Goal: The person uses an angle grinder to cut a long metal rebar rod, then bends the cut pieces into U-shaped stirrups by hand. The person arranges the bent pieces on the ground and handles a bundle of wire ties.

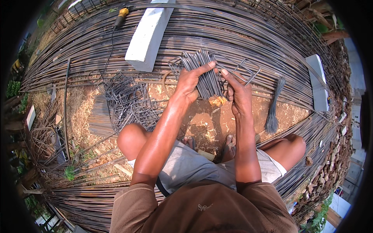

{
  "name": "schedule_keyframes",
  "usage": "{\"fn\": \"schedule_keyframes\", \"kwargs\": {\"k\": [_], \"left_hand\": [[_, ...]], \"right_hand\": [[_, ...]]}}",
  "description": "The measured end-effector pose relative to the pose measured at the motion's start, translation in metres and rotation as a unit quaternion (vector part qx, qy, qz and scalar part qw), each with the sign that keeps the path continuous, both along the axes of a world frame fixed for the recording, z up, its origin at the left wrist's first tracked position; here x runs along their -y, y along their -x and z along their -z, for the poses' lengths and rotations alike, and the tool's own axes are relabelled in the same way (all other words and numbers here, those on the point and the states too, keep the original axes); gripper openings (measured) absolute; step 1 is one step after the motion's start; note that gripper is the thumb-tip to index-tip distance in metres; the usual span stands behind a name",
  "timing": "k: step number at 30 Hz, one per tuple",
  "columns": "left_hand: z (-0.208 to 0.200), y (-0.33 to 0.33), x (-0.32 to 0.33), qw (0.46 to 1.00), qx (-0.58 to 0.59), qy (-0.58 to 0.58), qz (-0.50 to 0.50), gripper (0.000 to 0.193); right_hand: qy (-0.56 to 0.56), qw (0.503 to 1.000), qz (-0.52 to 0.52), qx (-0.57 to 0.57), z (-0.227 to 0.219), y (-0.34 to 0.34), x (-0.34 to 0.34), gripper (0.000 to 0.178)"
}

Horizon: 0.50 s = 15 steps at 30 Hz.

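A thick stack of rectangular steel rebar stirrups [204, 79] is held upright between my hands in front of me. My left hand [189, 82] is closed round the left side of the stack, its thumb stretched across the top bars. At the stack's right edge, my right hand [239, 95] is closed, thumb up and fingers curled in. Beside its thumb a loose stirrup [250, 73] sticks out to the right; whether that hand grips it, I cannot tell. A tangled heap of stirrups [134, 103] lies on the ground to the left.
Long rebar rods [233, 35] spread across the far side under a white block [145, 42]. Another white block [318, 83] stands at the right. A bundle of tie wire [275, 108] leans on the rods. A yellow-and-black power tool [122, 16] with a cord lies far left.
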<state>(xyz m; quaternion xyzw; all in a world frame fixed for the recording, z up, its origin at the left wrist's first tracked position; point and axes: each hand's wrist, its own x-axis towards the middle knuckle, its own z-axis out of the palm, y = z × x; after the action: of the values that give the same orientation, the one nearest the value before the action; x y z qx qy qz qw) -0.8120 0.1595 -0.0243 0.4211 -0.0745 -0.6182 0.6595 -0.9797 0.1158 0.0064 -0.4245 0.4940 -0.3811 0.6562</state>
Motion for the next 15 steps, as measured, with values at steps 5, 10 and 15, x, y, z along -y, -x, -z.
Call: {"fn": "schedule_keyframes", "kwargs": {"k": [5, 10, 15], "left_hand": [[0.002, -0.005, 0.001, 1.000, -0.001, 0.008, -0.009, 0.031], [-0.003, -0.016, 0.005, 0.997, -0.025, 0.045, -0.051, 0.032], [0.000, -0.030, 0.005, 0.994, 0.099, 0.013, -0.036, 0.030]], "right_hand": [[0.005, 1.000, -0.011, 0.023, 0.001, 0.006, -0.006, 0.026], [0.002, 1.000, 0.010, 0.020, 0.028, 0.071, 0.009, 0.028], [0.041, 0.993, 0.040, -0.103, 0.002, 0.079, 0.011, 0.034]]}}
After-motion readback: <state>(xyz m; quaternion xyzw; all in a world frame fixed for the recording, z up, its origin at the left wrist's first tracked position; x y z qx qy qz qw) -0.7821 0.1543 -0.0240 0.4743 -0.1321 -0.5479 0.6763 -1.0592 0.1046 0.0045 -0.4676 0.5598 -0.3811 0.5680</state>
